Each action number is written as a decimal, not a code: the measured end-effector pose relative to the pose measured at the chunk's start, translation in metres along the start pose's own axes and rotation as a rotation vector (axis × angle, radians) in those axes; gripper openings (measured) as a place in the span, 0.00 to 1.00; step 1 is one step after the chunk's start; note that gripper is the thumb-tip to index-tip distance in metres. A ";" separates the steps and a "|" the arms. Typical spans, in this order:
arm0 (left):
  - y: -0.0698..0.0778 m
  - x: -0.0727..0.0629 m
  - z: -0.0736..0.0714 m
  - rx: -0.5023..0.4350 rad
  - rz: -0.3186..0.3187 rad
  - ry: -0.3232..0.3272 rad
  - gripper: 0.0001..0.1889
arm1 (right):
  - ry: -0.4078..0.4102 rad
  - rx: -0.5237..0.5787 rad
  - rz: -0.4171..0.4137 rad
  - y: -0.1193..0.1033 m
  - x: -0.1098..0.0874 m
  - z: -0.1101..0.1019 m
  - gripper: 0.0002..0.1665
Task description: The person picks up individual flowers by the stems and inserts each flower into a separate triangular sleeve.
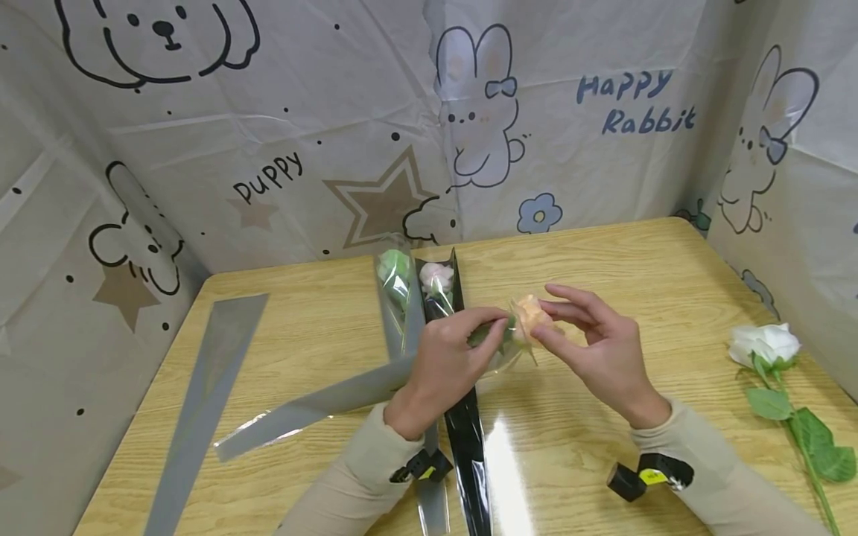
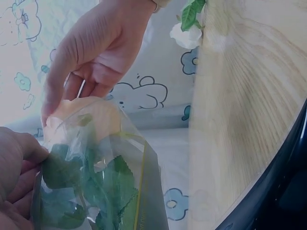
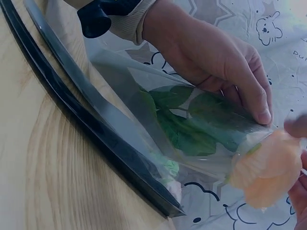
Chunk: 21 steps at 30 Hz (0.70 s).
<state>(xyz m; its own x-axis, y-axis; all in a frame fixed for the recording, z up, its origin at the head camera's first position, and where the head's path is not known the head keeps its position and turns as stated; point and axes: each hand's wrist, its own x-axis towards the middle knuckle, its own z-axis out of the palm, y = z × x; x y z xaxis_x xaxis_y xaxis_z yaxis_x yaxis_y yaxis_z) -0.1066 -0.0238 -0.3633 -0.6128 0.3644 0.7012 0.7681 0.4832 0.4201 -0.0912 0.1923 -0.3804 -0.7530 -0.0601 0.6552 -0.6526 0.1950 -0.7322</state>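
A peach rose (image 1: 532, 313) with green leaves lies in a clear, grey-backed flower sleeve (image 1: 322, 402), its bloom at the sleeve's mouth. My left hand (image 1: 456, 361) pinches the sleeve just below the bloom, thumb against fingers. From the other side, the thumb and fingers of my right hand (image 1: 603, 350) hold the bloom's petals. Dark green leaves (image 3: 187, 120) show through the film in the right wrist view. Under the left forearm lie a sleeved green rose (image 1: 394, 268) and a pale pink rose (image 1: 437, 278) in a black sleeve (image 1: 468, 439).
An unwrapped white rose (image 1: 764, 345) with a leafy stem lies at the table's right side. On the left rests a flat grey sleeve (image 1: 214, 387). A printed cloth (image 1: 375, 89) hangs around the wooden table (image 1: 315, 313) at the back and sides.
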 end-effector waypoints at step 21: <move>-0.004 0.001 -0.001 -0.017 -0.032 0.004 0.07 | 0.074 -0.082 0.035 0.001 0.005 -0.006 0.28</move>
<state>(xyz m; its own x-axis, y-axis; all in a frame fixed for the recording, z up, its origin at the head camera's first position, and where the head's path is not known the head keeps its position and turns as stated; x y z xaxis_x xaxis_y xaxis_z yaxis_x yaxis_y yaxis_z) -0.1100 -0.0262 -0.3635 -0.6362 0.3462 0.6894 0.7513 0.4812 0.4516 -0.0951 0.1983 -0.3772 -0.7653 0.0197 0.6434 -0.6145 0.2751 -0.7394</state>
